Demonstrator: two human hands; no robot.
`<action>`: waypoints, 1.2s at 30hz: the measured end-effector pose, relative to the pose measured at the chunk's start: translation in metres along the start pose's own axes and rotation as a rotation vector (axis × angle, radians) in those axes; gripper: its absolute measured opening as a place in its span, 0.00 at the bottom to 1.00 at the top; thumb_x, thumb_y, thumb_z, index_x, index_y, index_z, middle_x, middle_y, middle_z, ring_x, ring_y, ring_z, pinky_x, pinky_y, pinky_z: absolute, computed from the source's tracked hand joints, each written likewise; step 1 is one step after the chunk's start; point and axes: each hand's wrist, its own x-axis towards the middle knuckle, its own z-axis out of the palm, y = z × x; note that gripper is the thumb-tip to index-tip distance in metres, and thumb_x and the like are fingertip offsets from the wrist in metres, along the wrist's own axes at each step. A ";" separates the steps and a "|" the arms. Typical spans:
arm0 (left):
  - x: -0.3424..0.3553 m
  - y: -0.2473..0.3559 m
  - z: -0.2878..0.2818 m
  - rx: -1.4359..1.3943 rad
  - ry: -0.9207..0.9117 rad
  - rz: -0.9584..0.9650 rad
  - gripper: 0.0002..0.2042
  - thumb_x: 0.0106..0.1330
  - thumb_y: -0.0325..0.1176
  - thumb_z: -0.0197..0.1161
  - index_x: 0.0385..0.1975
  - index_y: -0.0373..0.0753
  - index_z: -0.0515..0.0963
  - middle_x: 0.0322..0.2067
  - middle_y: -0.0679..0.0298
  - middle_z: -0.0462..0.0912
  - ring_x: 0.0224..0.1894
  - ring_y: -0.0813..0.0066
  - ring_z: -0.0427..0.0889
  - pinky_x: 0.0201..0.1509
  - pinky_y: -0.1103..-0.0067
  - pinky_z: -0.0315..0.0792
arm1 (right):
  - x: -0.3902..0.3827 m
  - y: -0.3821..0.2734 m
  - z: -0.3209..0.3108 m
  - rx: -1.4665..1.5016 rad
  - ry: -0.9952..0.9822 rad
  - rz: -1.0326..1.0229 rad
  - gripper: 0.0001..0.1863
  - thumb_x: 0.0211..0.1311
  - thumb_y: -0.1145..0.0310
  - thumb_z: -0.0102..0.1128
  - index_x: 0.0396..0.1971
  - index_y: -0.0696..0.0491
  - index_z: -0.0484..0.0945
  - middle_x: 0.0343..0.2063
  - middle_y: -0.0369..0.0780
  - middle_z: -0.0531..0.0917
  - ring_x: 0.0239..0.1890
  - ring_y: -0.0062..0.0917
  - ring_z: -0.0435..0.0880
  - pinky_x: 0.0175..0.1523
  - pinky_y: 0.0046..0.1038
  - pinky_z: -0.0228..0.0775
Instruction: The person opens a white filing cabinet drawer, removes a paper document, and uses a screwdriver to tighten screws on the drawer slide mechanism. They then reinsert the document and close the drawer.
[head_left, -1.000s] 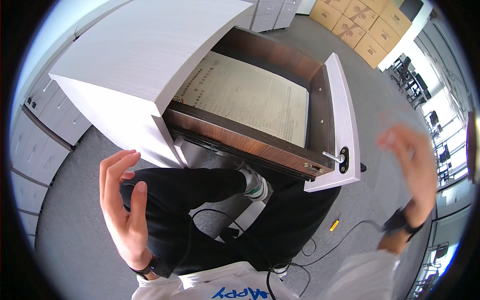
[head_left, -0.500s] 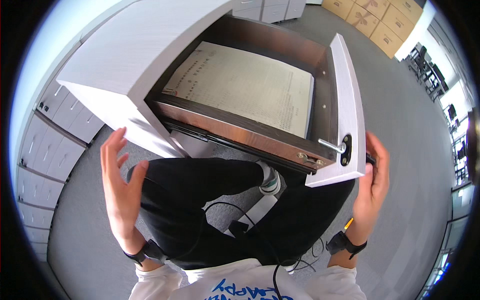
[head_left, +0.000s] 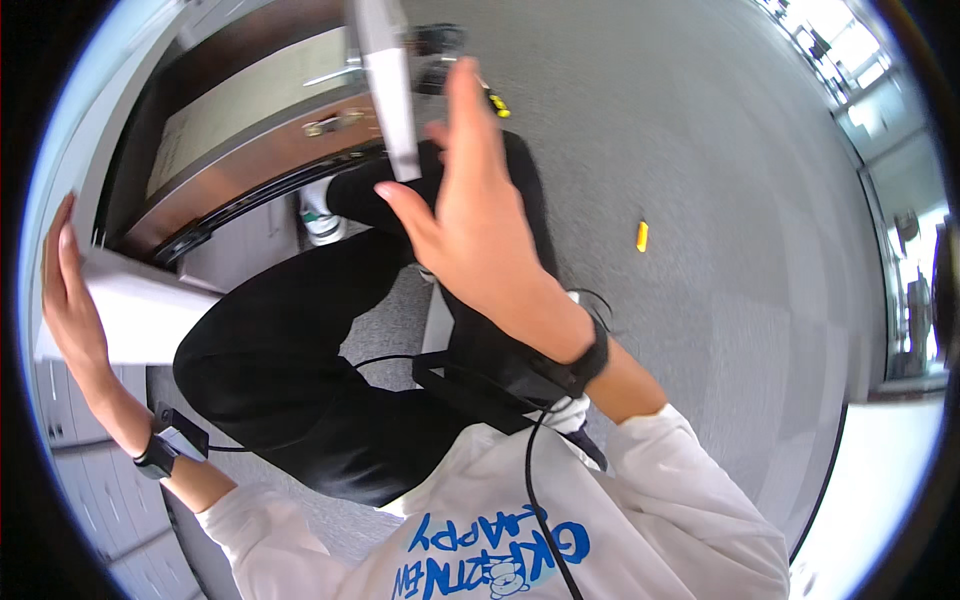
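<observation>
A wooden drawer [head_left: 265, 158] stands pulled out of a white cabinet [head_left: 150, 305] at the upper left, with printed papers [head_left: 235, 105] lying inside. Its white front panel [head_left: 390, 95] is blurred and carries a metal lock bar [head_left: 335, 74] on the inner face. My right hand [head_left: 480, 215] hovers just right of that panel, fingers stretched and thumb spread, holding nothing. At the far left, my left hand [head_left: 78, 300] is raised with straight fingers beside the cabinet's corner; whether it touches cannot be made out.
On the grey carpet lie a small yellow object [head_left: 642, 236] and a yellow-and-black item [head_left: 497, 104]. Dark blurred things [head_left: 437, 55] sit beyond the drawer front. A black cable [head_left: 540, 500] runs down my shirt. My bent legs [head_left: 290, 350] are below the drawer.
The view has swung right, putting the drawer farther up and left. My right hand has come away from the panel's outer face, and my left hand is now by the cabinet.
</observation>
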 end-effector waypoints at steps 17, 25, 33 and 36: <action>-0.036 -0.006 -0.001 0.288 -0.018 -0.101 0.25 0.76 0.60 0.39 0.64 0.61 0.73 0.61 0.65 0.77 0.64 0.60 0.74 0.64 0.56 0.72 | 0.015 0.032 0.000 0.022 -0.323 0.198 0.38 0.69 0.66 0.57 0.68 0.70 0.50 0.31 0.53 0.82 0.25 0.43 0.84 0.29 0.37 0.76; -0.026 0.040 -0.011 0.202 -0.010 -0.117 0.22 0.78 0.52 0.41 0.62 0.54 0.75 0.60 0.64 0.78 0.61 0.62 0.78 0.63 0.61 0.75 | 0.016 0.023 0.008 0.265 -0.305 0.272 0.41 0.66 0.66 0.61 0.68 0.70 0.49 0.38 0.56 0.81 0.36 0.51 0.83 0.40 0.39 0.77; -0.025 0.052 -0.019 0.286 -0.023 -0.087 0.24 0.77 0.57 0.38 0.62 0.57 0.76 0.58 0.69 0.80 0.57 0.71 0.82 0.55 0.70 0.81 | 0.023 0.015 0.030 0.167 -0.384 0.235 0.33 0.60 0.69 0.63 0.59 0.74 0.62 0.51 0.64 0.73 0.46 0.53 0.80 0.52 0.39 0.77; -0.029 0.050 -0.025 0.346 -0.053 -0.139 0.22 0.77 0.57 0.41 0.61 0.59 0.76 0.59 0.68 0.80 0.61 0.67 0.79 0.57 0.62 0.80 | 0.030 0.023 0.036 0.119 -0.375 0.153 0.28 0.59 0.70 0.63 0.54 0.72 0.66 0.44 0.59 0.76 0.43 0.50 0.80 0.50 0.38 0.76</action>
